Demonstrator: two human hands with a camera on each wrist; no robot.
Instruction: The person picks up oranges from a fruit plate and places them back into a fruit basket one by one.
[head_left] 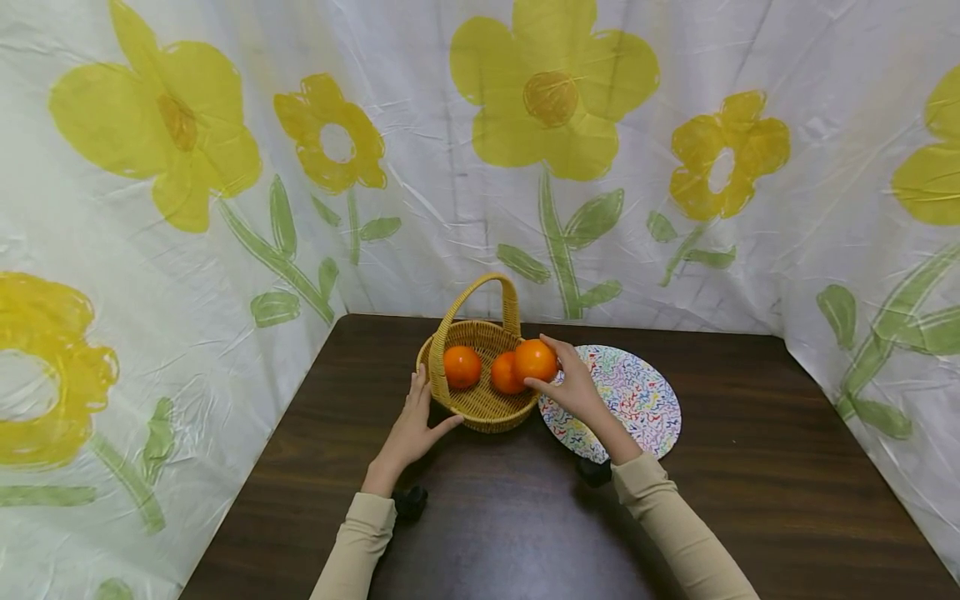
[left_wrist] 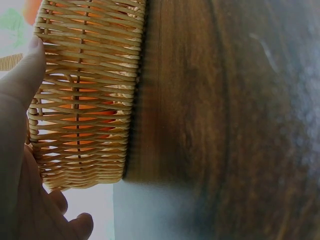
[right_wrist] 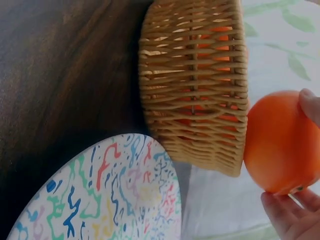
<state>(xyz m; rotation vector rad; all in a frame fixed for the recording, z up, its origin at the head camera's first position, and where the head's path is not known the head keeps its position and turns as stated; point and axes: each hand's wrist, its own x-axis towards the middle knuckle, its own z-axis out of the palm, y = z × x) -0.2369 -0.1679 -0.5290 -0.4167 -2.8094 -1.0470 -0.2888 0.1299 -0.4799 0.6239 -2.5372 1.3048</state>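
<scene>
A yellow wicker basket (head_left: 491, 417) with an arched handle stands near the table's back edge. Two oranges, a left orange (head_left: 462, 367) and a right orange (head_left: 506, 375), lie inside it. My right hand (head_left: 576, 387) holds another orange (head_left: 536, 360) between thumb and fingers, at the basket's right rim. In the right wrist view this held orange (right_wrist: 282, 142) overlaps the rim's edge. Against the basket's left side rests my left hand (head_left: 411, 427), its fingers extended and thumb spread along the front. The left wrist view shows that thumb (left_wrist: 27, 75) at the basket rim.
A round white mat (head_left: 622, 400) with multicoloured squiggles lies right of the basket, partly under my right forearm in the head view. The dark wooden table (head_left: 750, 467) meets a white curtain (head_left: 420, 250) painted with yellow flowers behind and at both sides.
</scene>
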